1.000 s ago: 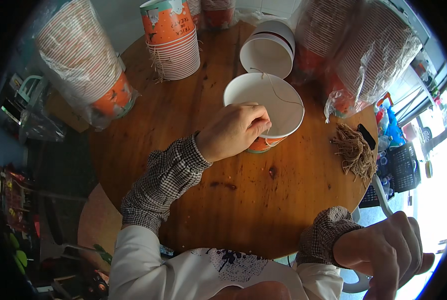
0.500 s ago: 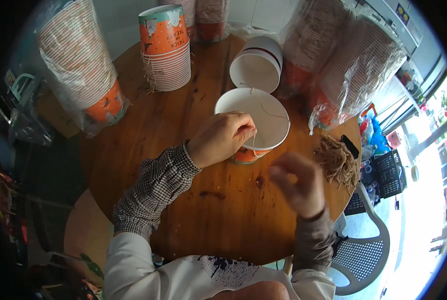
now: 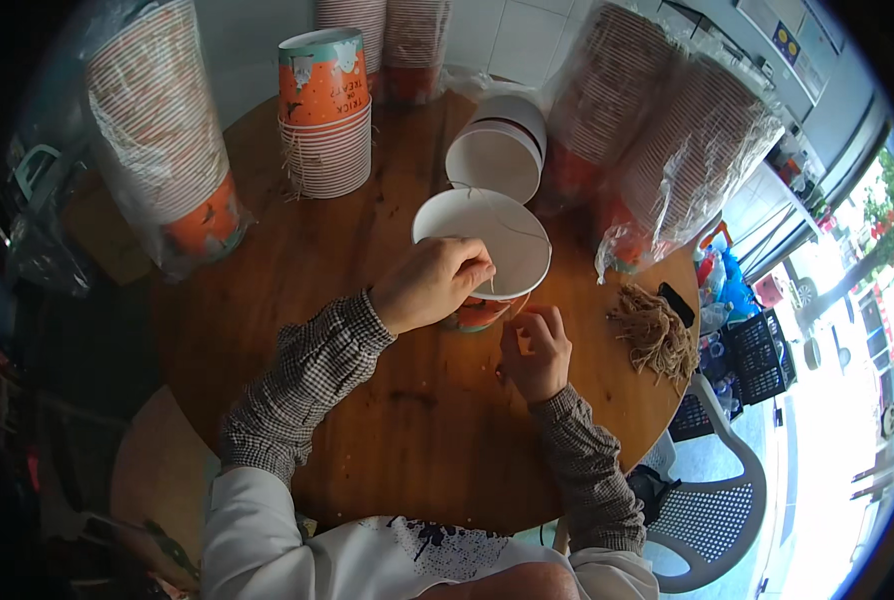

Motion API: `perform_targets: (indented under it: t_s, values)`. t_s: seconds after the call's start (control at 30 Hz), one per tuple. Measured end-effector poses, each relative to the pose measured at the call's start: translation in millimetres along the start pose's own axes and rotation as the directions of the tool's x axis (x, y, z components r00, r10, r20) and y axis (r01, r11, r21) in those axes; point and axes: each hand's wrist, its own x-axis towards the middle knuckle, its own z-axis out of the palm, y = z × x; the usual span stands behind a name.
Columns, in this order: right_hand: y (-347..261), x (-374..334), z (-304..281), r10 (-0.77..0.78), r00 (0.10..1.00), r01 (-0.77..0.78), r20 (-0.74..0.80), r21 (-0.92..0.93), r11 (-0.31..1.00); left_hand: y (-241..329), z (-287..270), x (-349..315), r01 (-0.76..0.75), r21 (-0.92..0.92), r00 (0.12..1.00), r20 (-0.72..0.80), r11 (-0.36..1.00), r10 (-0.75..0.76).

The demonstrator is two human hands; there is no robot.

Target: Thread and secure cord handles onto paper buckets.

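A white-lined paper bucket with an orange and green outside stands upright on the round wooden table in front of me. Thin twine crosses its opening and hangs over the near rim. My left hand pinches the twine at the rim's near left side. Close against the bucket's near right side is my right hand, its fingers curled in. A strand seems to run down toward those fingers, but what they hold is hidden.
Nested buckets lie on their side behind. A bucket stack stands at back left. Plastic-wrapped stacks stand left and right. A twine bundle lies at right beside a black object. A grey chair is at lower right.
My right hand has moved left and up to the bucket's near side. The left hand keeps its pinch at the rim. The whole view has shifted slightly.
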Motion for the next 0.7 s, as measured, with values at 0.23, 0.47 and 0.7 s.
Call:
perform_targets:
  t_s: [0.23, 0.47, 0.7]
  values:
    - [-7.1, 1.2, 5.6, 0.116, 0.993, -0.114, -0.019, 0.073, 0.991, 6.6, -1.8, -1.9, -0.001, 0.031, 1.000, 0.000, 1.000, 0.001]
    - [-21.3, 8.5, 8.8, 0.275, 0.961, -0.265, -0.037, 0.177, 0.948, -0.5, -1.8, -1.2, -0.007, 0.005, 1.000, -0.005, 1.000, 0.007]
    - [-5.6, 5.1, 6.2, 0.199, 0.980, -0.190, -0.003, 0.294, 0.937, 1.6, -2.7, -1.1, 0.009, 0.031, 1.000, 0.019, 0.999, -0.010]
